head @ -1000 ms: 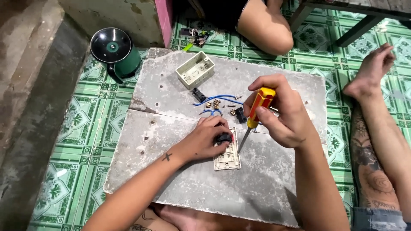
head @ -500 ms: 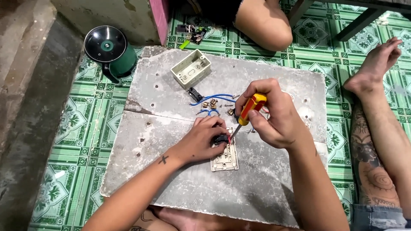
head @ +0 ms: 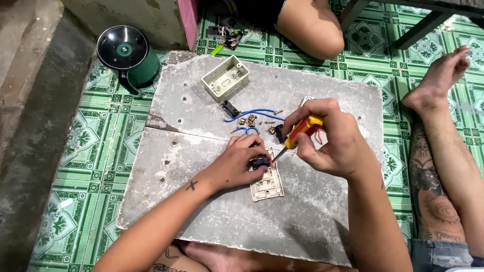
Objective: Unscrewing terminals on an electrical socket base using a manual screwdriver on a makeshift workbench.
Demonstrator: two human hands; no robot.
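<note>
From the head view we see the left hand pinching a small black switch module between its fingertips, grip clamped on it, just above the cream rectangular switch plate lying on the cracked grey slab. The right hand is closed around a yellow-and-red-handled screwdriver, tip touching the module. Blue wires and brass screws lie near a cream plastic wall box.

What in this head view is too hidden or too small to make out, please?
- Screwdriver tip: hidden by the black part under the left hand.
- Brass bits by the blue wires: too small.
- Screwdriver handle end: covered by the right hand.
- Other person's knee: cut off by top edge.
</note>
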